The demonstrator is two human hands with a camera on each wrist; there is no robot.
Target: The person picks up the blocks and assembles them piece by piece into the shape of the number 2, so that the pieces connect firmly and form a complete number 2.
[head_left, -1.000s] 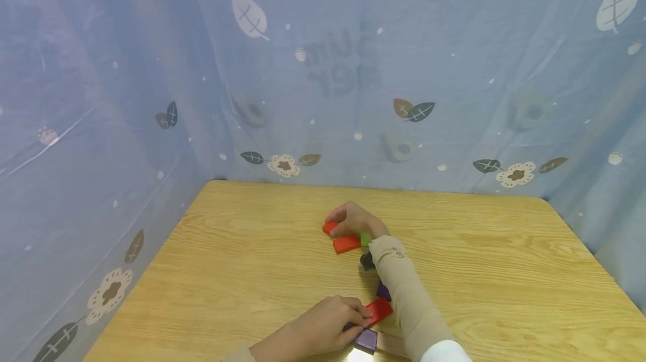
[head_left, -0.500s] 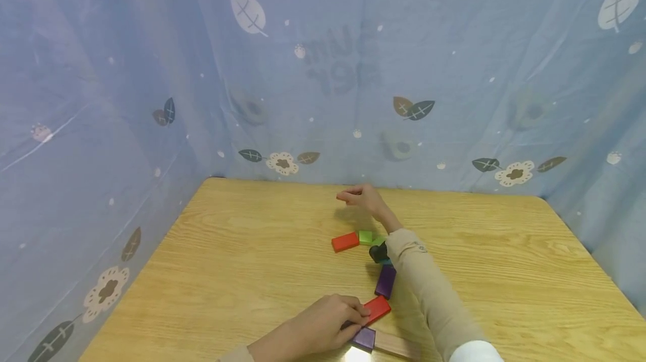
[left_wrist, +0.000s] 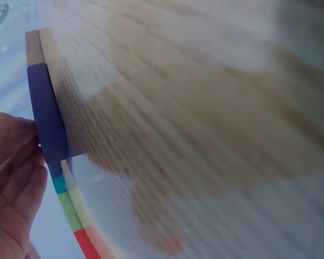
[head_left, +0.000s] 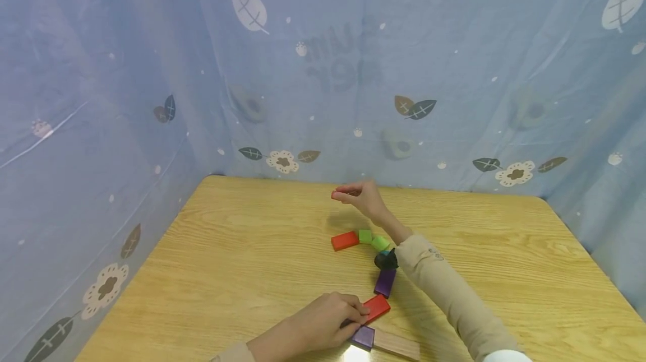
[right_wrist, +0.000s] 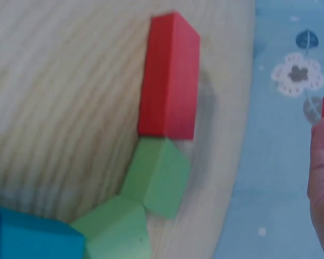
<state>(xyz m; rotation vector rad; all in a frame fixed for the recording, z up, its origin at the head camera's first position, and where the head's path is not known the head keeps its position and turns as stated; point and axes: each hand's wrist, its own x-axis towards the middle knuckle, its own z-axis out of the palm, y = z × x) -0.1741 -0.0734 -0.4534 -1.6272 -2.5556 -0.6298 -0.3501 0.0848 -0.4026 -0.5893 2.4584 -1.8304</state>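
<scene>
My right hand (head_left: 367,200) is raised above the far part of the table, pinching a small red block (head_left: 333,195) between thumb and fingertips. In the right wrist view, only part of that hand shows at the right edge. My left hand (head_left: 330,320) lies low at the near end of a curved row of blocks, thumb and fingers bent about a purple block (head_left: 364,337). Its fingertips also overlap the end of a flat red block (head_left: 378,307). The left wrist view shows those fingers against a purple block (left_wrist: 46,108), its far side hidden.
A plain wooden plank (head_left: 397,345) adjoins the near purple block. Farther along the row are another purple block (head_left: 386,282), a black object (head_left: 386,259), a teal block (right_wrist: 40,237), two green blocks (right_wrist: 155,178) and a red block (right_wrist: 169,75). Patterned blue cloth (head_left: 313,87) borders the wood-grain table (head_left: 242,250).
My right hand has lifted the small red block from beside the row's far end and carried it up and away. Its sleeve has swung right, uncovering more blocks. My left hand stays put.
</scene>
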